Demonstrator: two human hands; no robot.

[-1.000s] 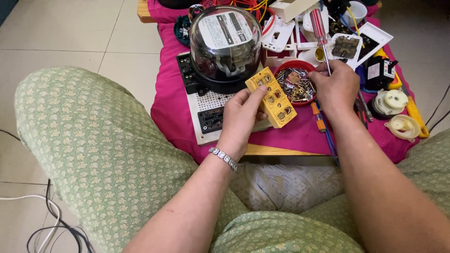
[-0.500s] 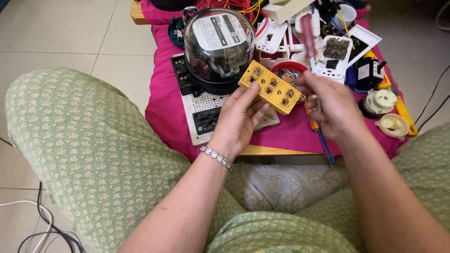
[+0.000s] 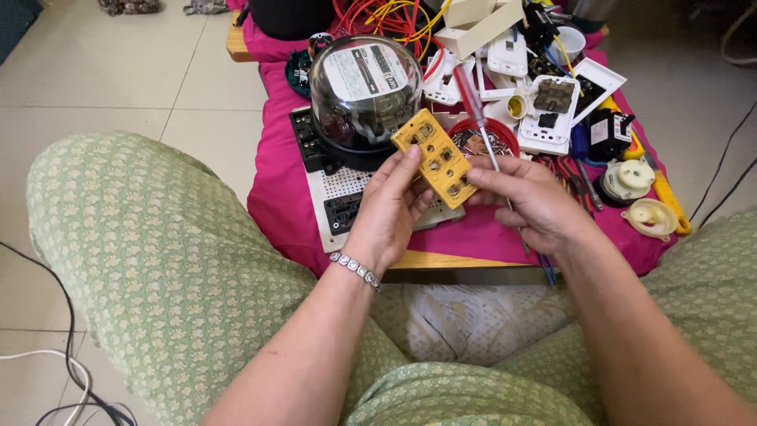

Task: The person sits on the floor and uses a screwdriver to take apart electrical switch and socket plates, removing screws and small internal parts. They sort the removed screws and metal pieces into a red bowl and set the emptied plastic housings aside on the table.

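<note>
- One yellow block (image 3: 435, 160) with several round holes was held up above the pink cloth (image 3: 277, 185), in front of the meter (image 3: 364, 87); it was gripped along its near edge by the left hand (image 3: 392, 207), fingers closed round it.
- One screwdriver (image 3: 476, 112) with a red handle was kept in the right hand (image 3: 530, 202), whose fingers were curled shut on the shaft while the thumb and forefinger touched the block's lower end.
- One meter under a clear dome was seen on its perforated white base, just behind the block.
- One red bowl (image 3: 505, 136) of small metal parts was seen beside the meter (partly hidden by the block and the screwdriver).
- Two round cream parts (image 3: 628, 178) were counted at the right edge of the cloth, near a yellow-handled tool (image 3: 669, 201).
- One bracelet (image 3: 355, 268) was worn on the left wrist.
- Compared with half a second earlier, the block had been tilted more upright and brought nearer the right hand; a second earlier it had been held lower, with the right hand apart from it.
</note>
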